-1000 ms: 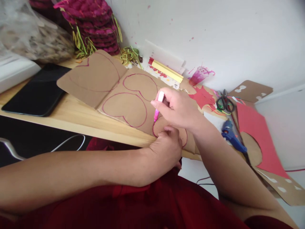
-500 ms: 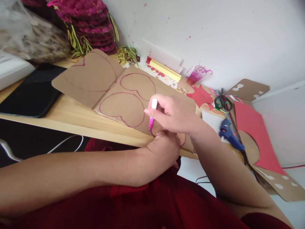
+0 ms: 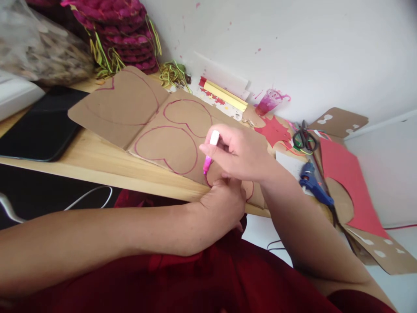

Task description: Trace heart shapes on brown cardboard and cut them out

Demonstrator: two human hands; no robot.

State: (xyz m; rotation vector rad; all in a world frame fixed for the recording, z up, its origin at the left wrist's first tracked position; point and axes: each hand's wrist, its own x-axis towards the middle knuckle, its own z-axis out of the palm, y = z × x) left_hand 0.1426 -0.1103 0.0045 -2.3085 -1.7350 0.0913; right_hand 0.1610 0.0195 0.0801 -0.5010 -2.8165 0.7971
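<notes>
My right hand (image 3: 239, 152) is closed around a pink marker with a white end (image 3: 207, 160). The marker's tip is on the cardboard sheet (image 3: 143, 145), at a short curved line. Purple-pink heart outlines, one of them (image 3: 166, 150) near the front edge, are drawn on the sheet. Just below the right hand, my left hand (image 3: 224, 202) is curled over the front edge of the cardboard, a fingertip showing under it. Most of its fingers are hidden. Another part of a curved outline shows to the right of the left hand.
A black phone or tablet (image 3: 42, 124) lies at the left. Behind are a magenta woven basket (image 3: 120, 34), green cord (image 3: 174, 76) and a stained cup (image 3: 269, 102). On the right are scissors (image 3: 304, 138), a blue glue gun (image 3: 314, 184) and red paper (image 3: 355, 187).
The marker tip has slid slightly away from me along the curved line, and its white end leans further right. My left hand has stayed in place.
</notes>
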